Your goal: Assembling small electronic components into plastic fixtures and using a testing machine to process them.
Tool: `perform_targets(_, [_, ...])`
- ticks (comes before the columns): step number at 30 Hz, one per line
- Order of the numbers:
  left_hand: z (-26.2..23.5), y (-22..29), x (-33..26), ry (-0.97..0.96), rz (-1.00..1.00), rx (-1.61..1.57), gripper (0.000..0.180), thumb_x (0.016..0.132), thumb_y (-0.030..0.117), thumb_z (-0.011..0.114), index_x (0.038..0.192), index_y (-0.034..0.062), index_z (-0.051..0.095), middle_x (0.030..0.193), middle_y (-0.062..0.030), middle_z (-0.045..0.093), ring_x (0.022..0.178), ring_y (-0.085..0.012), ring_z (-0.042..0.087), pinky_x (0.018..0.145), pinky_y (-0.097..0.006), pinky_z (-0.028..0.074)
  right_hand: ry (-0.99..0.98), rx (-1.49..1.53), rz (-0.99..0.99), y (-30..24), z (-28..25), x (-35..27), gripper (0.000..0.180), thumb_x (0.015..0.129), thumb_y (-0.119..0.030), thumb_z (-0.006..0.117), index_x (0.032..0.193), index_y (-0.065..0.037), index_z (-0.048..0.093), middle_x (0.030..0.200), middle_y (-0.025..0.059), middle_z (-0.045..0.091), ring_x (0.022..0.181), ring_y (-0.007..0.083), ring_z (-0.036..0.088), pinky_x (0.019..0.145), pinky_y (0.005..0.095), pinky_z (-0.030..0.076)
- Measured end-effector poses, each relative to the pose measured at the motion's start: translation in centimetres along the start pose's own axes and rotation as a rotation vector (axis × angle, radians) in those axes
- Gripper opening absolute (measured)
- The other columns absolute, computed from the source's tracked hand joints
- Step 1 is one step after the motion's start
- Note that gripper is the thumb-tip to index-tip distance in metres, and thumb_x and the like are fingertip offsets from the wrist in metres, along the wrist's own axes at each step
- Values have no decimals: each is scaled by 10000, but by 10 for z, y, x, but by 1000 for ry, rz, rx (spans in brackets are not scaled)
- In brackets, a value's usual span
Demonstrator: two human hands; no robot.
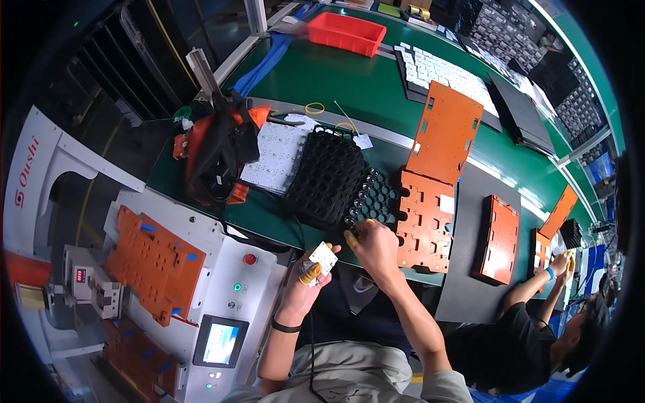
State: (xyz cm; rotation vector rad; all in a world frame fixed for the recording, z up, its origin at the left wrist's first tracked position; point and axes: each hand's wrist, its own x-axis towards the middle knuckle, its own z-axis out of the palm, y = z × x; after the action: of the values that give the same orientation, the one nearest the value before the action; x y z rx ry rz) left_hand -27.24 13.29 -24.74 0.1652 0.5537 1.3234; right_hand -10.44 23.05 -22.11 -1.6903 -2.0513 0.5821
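My left hand (308,275) is closed round a small white circuit board (320,258); a yellow cover wraps one of its fingers. To its right, my right hand (374,250) reaches down with fingers pinched at the near end of a black tray with round pockets (383,195). A row of small shiny round parts (366,185) sits in that tray. Whatever the right fingers grip is hidden. Left of it lies a stack of black honeycomb trays (328,178). Close on the right is an orange fixture plate with cutouts (424,221), its orange lid (445,134) raised behind.
White board sheets (274,151) lie behind the trays, beside a black and orange bag (225,154). A machine with orange plates (151,265) and a touchscreen (221,341) stands at left. A red bin (347,33) is at the back. A co-worker (531,342) works at right.
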Motion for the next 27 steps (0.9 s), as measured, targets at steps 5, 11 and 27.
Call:
perform_targets(5, [10, -5, -7, -13, 151, 268, 670, 828, 327, 852, 1365, 31, 583, 1319, -87, 641, 971, -58, 622, 795, -220, 493, -117, 734, -240, -22, -54, -46, 295, 854, -107, 786, 1127, -11, 730, 698, -10, 455, 594, 94, 418, 550, 277, 357])
perform_targets(11, [35, -11, -19, -159, 363, 433, 718, 733, 319, 935, 1299, 21, 609, 1271, -58, 656, 1141, -138, 620, 1019, -309, 487, -165, 799, -313, -14, -71, -64, 320, 860, -131, 798, 1151, -18, 731, 702, -10, 429, 613, 109, 412, 565, 287, 350])
perform_targets(27, [66, -26, -23, -130, 648, 857, 657, 674, 244, 972, 1216, 40, 661, 1105, -42, 721, 901, -76, 630, 745, -210, 480, -118, 376, -446, -11, -126, -86, 356, 802, -108, 797, 1122, 19, 706, 761, 98, 495, 612, 274, 516, 553, 355, 398])
